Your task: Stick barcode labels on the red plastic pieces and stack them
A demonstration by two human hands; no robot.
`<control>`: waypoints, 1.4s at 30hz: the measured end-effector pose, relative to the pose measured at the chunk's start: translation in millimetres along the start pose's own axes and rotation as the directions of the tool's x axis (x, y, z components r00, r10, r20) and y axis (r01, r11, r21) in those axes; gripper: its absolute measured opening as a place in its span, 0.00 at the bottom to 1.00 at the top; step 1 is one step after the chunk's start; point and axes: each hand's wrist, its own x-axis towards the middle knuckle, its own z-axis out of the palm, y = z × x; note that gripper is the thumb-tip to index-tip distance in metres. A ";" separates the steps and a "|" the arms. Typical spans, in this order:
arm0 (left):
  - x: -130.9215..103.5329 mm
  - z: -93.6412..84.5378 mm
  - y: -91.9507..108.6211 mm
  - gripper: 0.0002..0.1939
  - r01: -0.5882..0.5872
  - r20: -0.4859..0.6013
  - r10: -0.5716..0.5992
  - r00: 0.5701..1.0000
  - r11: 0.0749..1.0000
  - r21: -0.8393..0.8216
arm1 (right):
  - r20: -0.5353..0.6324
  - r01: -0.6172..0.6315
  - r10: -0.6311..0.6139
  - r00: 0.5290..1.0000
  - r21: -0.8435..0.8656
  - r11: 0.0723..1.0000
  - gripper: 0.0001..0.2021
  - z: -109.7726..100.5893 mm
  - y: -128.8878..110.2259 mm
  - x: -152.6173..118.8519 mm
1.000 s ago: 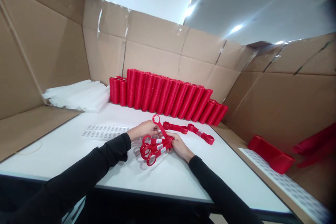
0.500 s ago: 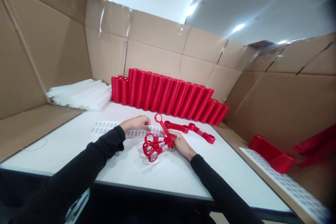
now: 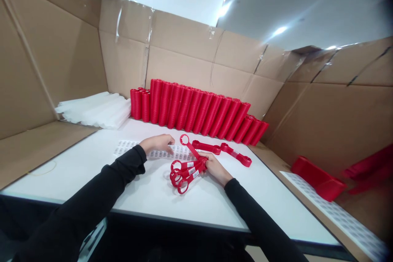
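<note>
At the table's middle, right hand (image 3: 213,166): seen in the head view; fingers closed around the gathered ends of the red ring-ended strips (image 3: 188,170).
Ring-ended strips: held above the table (image 3: 260,204); several rings fan toward the front and left edges, one strip points toward the back edge; small white labels (image 3: 192,170) show on three of them.
Left hand (image 3: 160,143): positioned over the label sheet, fingers bent; whether anything is pinched at the fingertips cannot be told.
Label sheet (image 3: 125,147): white with printed rows, lying between the strips and the back-left corner, partly covered by the left hand and sleeve.
Red bundles: two; one (image 3: 206,147) just behind the right hand, the other (image 3: 236,155) beside it toward the right edge.
Red cylinders (image 3: 196,110): upright row along the back edge, shorter units at both ends.
White sheeting (image 3: 96,110): stacked at the back-left corner.
Beyond the right edge: second printed sheet (image 3: 340,217), a red piece (image 3: 317,178) overlapping it.
Cardboard walls (image 3: 196,55): around the back and sides.
</note>
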 end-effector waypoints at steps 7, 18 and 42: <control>2.1 4.2 1.2 0.13 0.015 0.003 -0.015 1.000 1.000 -0.021 | 0.007 0.000 0.000 1.000 -0.003 1.000 0.29 -2.9 -2.9 -2.2; -10.5 -15.4 4.8 0.11 0.121 0.010 -0.122 0.993 0.992 0.017 | -0.037 -0.014 0.013 0.999 -0.040 0.999 0.29 -17.9 -7.7 -7.1; -18.0 -28.2 -21.0 0.12 0.116 0.124 -0.114 0.986 0.993 -0.012 | -0.077 0.035 -0.041 0.996 -0.073 0.997 0.26 -39.8 -15.5 -13.6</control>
